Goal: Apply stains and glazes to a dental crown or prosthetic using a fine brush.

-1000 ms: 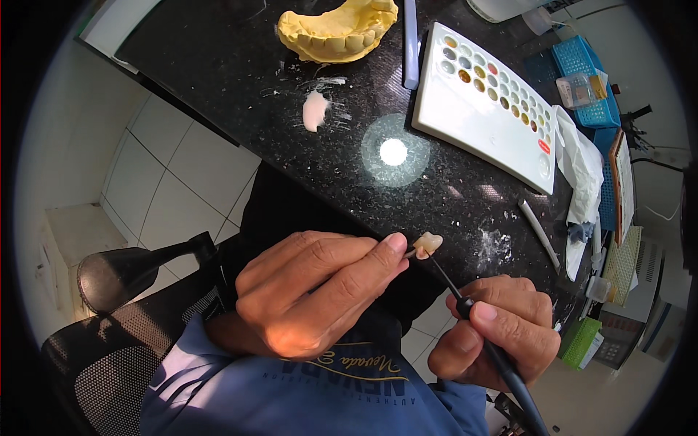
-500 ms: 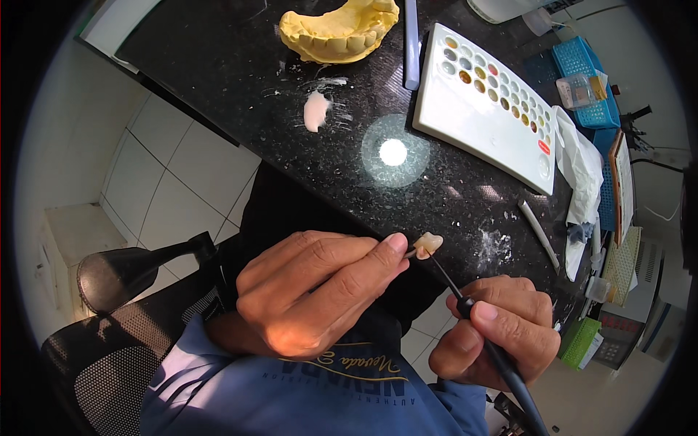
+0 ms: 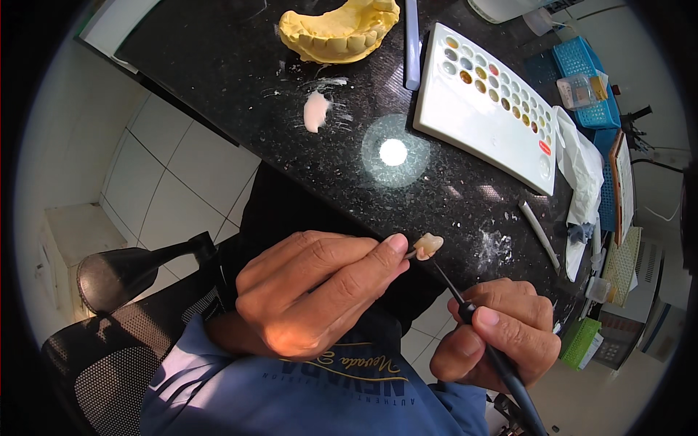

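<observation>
Crown (image 3: pixel 430 245), tooth-shaped and cream, hovers by the edge of the desk (image 3: pixel 313 167); we judge it light, stiff, brittle, best held by the stem (image 3: pixel 410 254) our left hand (image 3: pixel 320 291) pinches. Our right hand (image 3: pixel 518 330) curls closed around a tool (image 3: pixel 515 385).

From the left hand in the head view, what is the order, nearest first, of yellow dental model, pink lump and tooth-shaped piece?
1. Tooth-shaped piece, right of the left hand.
2. Pink lump, on the black table.
3. Yellow dental model, beyond the pink lump.
</observation>
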`<state>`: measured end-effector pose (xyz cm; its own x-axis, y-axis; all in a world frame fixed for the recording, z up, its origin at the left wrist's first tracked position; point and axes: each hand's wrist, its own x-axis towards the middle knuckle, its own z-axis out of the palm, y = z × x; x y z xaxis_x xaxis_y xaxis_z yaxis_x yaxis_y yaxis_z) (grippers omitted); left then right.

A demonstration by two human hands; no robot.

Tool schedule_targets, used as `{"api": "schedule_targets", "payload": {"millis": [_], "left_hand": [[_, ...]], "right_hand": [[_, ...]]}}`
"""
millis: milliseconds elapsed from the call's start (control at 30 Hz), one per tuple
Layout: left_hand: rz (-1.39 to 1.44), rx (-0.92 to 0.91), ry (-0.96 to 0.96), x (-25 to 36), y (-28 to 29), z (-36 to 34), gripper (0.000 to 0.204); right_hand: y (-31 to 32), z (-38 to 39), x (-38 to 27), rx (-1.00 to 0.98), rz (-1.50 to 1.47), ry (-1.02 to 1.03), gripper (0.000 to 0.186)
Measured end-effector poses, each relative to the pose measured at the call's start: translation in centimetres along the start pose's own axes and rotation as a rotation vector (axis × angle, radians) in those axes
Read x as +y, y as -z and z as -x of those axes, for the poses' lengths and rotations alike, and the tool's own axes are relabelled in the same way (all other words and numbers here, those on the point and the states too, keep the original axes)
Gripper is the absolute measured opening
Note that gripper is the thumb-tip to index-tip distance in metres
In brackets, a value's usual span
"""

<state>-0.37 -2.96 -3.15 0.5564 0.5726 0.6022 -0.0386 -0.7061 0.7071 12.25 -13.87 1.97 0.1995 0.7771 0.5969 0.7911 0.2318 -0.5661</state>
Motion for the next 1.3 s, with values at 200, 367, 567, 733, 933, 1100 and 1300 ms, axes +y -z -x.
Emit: {"api": "schedule_targets", "payload": {"millis": [200, 367, 567, 733, 933, 1100, 1300], "left_hand": [[0.009, 0.013, -0.001, 0.0, -0.1, 0.1, 0.036], [0.014, 0.019, 0.015, 0.0, -0.1, 0.1, 0.036], [0.026, 0.023, 0.011, -0.1, -0.1, 0.2, 0.035], [0.032, 0.009, 0.029, 0.0, 0.0, 0.1, 0.035], [0.044, -0.009, 0.016, -0.2, 0.1, 0.0, 0.034], [0.162, -0.025, 0.093, -0.2, 0.3, -0.5, 0.025], [0.218, -0.001, 0.13, -0.4, 0.1, -0.5, 0.02]], "right_hand": [[0.0, -0.1, -0.1, -0.018, -0.012, -0.022, 0.034], [-0.1, 0.0, -0.1, 0.0, 0.004, -0.017, 0.035], [0.0, 0.0, -0.2, 0.003, 0.01, -0.022, 0.036], [-1.1, 0.0, -0.3, 0.181, -0.046, -0.06, 0.021], [-0.8, 0.5, 0.1, 0.095, 0.011, 0.014, 0.025], [-1.1, 1.1, 0.3, 0.313, 0.008, -0.004, 0.02], [0.9, 1.5, 0.8, 0.235, -0.186, -0.045, 0.026]]}}
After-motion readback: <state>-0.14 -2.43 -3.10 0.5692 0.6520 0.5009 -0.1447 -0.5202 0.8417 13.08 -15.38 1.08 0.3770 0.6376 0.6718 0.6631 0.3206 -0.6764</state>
